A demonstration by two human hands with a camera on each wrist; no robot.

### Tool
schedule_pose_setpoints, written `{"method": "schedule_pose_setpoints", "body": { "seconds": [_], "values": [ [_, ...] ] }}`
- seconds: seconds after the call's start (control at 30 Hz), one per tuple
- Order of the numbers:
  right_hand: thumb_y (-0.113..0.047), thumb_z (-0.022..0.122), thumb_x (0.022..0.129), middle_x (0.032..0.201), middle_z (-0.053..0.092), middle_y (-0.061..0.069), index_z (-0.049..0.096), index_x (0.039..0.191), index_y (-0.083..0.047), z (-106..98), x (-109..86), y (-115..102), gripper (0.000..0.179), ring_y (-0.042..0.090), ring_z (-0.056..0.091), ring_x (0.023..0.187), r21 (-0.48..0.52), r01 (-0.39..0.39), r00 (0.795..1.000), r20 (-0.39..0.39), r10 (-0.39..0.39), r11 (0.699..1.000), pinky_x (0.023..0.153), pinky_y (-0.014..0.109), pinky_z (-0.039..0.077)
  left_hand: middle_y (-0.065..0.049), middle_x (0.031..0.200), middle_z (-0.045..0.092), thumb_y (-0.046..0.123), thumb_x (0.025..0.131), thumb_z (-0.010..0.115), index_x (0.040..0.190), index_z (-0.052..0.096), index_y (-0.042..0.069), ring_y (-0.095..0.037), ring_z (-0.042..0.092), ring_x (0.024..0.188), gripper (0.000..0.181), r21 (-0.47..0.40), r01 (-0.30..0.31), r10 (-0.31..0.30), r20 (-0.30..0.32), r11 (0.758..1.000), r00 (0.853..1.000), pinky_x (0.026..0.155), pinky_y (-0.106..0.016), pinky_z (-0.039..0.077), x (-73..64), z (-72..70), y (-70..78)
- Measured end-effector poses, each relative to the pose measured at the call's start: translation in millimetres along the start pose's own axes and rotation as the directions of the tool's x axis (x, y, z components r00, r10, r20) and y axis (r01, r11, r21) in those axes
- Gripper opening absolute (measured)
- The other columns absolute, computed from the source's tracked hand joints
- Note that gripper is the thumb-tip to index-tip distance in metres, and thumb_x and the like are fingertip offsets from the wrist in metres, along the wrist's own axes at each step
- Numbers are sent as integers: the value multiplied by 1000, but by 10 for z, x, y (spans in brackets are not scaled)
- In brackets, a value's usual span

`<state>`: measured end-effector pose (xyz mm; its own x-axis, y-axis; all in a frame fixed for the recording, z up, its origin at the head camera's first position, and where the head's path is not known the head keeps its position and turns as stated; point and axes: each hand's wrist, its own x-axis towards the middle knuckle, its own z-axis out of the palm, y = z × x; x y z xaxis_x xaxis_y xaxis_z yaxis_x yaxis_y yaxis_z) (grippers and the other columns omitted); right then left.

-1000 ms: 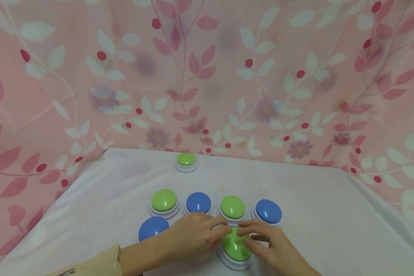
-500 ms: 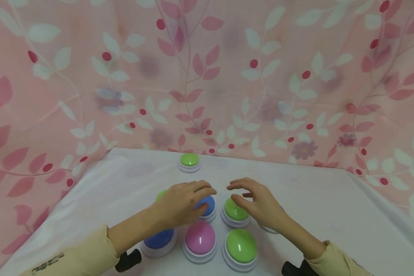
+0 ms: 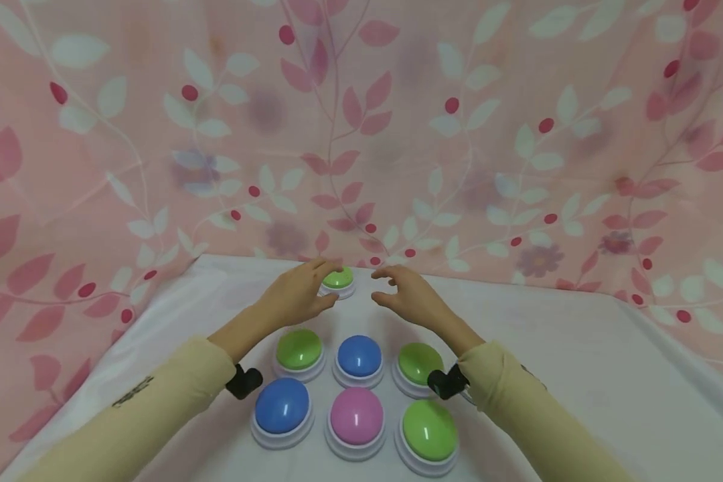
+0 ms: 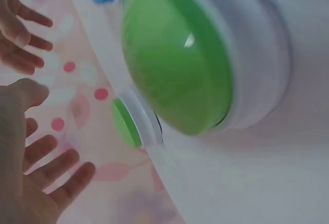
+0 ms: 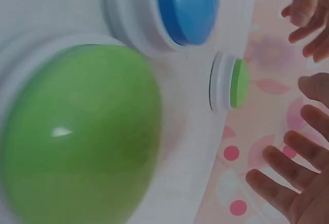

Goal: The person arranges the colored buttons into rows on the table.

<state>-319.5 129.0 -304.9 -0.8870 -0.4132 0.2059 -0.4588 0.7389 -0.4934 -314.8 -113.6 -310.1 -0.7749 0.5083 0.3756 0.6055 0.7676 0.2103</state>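
My left hand hovers over the table just left of the far green push button, its fingertips partly overlapping the button's edge in the head view. To the right of that button, my right hand hovers with fingers bent loosely toward the left hand. Neither hand holds anything. In the left wrist view the fingers are spread and relaxed, with a large green push button close to the camera. The right wrist view shows the right hand's fingers spread, beyond a green push button.
Closer in stand a blue button, a pink button, another blue button and a green button, all on white bases. The white tablecloth meets a pink leaf-patterned curtain at the back.
Both hands have lifted from around the near-right green button and moved forward to the far green button, spreading apart. The pink button has come into view. The buttons stay in place.
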Motion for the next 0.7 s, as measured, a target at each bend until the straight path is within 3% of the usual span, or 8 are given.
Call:
{"method": "schedule_pose_setpoints", "body": {
  "seconds": [0.13,0.3,0.47,0.7],
  "values": [
    [-26,68,91,131,61,17,62,129,-5,69,273,36,43,35,61,116,-30,-41,998,54,43,999,98,48,50,-16,137,55,27,88,73,141,51,7,-34,60,117,61,-34,99,-95,88,995,992,97,-50,51,171,63,-199],
    [-27,66,92,137,57,21,58,135,-4,137,526,-21,50,37,56,124,17,-104,988,117,102,994,104,49,46,-21,142,51,26,88,73,143,46,3,-38,55,123,65,-74,182,-170,148,980,974,103,-53,45,342,96,-366],
    [-25,64,93,140,54,22,54,138,-1,229,693,-100,52,38,50,131,55,-127,982,145,118,990,108,49,41,-23,147,45,29,89,71,147,39,2,-40,43,136,72,-116,296,-263,235,948,936,109,-55,38,416,143,-485],
    [-19,66,90,150,44,21,40,149,-2,426,768,-91,66,37,41,139,103,-222,958,208,198,969,114,53,32,-28,147,44,23,86,73,152,27,-1,-40,44,134,84,-185,402,-329,329,897,885,111,-54,37,400,315,-632]
  ]
}}
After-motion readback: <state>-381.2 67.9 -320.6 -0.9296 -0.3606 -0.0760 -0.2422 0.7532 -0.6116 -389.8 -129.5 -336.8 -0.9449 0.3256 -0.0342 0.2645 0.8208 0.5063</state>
